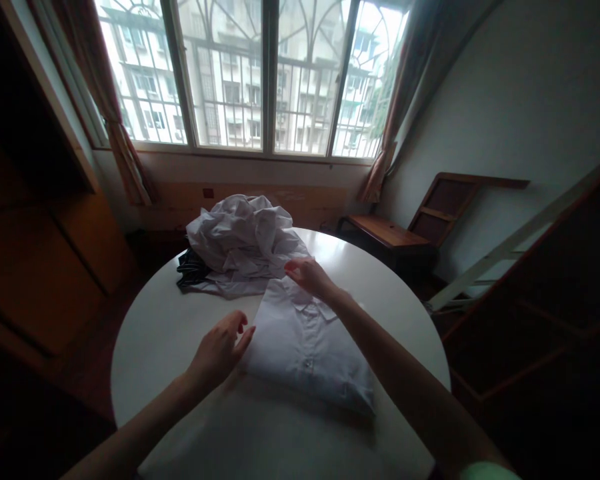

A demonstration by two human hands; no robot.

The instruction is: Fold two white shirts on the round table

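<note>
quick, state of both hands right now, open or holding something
Left hand: open, holding nothing, beside the folded shirt.
Right hand: partly curled near the collar; whether it grips anything cannot be told.

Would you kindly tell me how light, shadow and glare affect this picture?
Head view, top: the window glows, paling the buildings outside; head view, middle: glare whitens the far edge of the table, soft shadow borders the folded shirt; head view, sides: deep gloom.

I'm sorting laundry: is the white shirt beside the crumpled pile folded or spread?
Folded: the white shirt lies as a compact panel, collar and buttons facing up.
</note>
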